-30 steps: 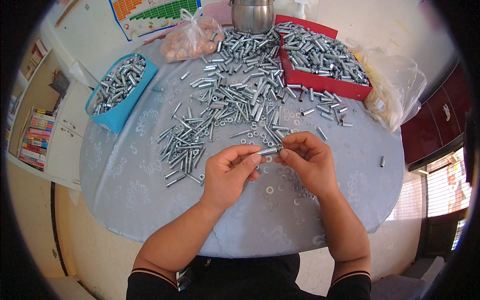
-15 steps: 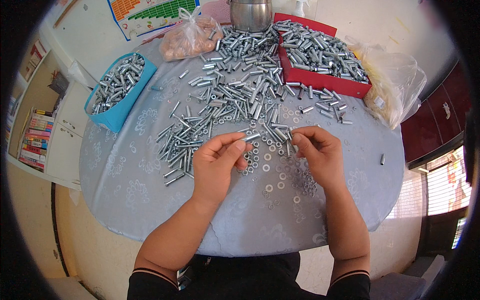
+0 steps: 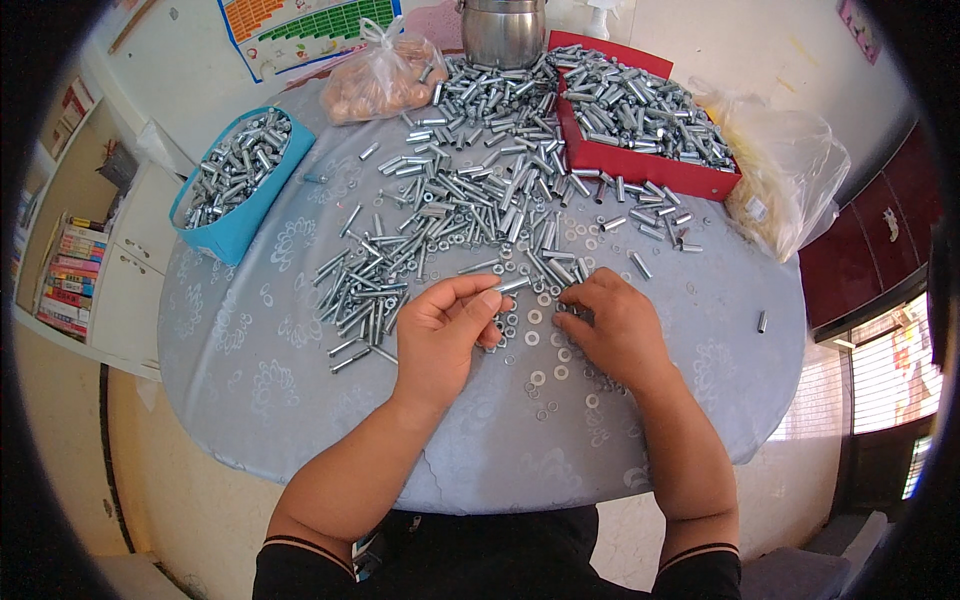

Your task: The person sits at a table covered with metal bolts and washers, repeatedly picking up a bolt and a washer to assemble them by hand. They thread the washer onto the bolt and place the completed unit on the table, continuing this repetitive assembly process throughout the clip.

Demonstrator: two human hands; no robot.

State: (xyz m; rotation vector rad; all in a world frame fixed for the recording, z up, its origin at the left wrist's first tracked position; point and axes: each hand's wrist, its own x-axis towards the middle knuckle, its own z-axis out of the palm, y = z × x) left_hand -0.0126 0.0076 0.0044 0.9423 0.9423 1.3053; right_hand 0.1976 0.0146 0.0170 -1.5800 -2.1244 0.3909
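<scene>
Between the thumb and fingers of my left hand (image 3: pixel 445 325) is a silvery bolt (image 3: pixel 514 285), pointing right; a sleeve seems to cover its shank. My right hand (image 3: pixel 618 325) is lowered to the tabletop, thumb and forefinger apart beside loose washers (image 3: pixel 535 317), with nothing visible between them. Its other fingers are curled and partly hidden. A sleeved bolt (image 3: pixel 640 265) lies just beyond this hand. Long bolts (image 3: pixel 350 300) are piled left of my left hand. Nuts (image 3: pixel 511 330) lie scattered between the hands. Metal sleeves (image 3: pixel 510 215) are heaped farther back.
A red box (image 3: pixel 655 178) full of metal sleeves stands at the back right, a blue bin (image 3: pixel 222 238) of them at the left. Behind are a bag of round brownish items (image 3: pixel 375 85), a steel pot (image 3: pixel 503 35) and a clear bag (image 3: pixel 800 165). A grey cloth (image 3: pixel 300 400) covers the table.
My right hand has moved left and down toward the washers. A sleeved bolt now shows on the cloth where that hand was. My left hand has shifted slightly right, still holding its bolt.
</scene>
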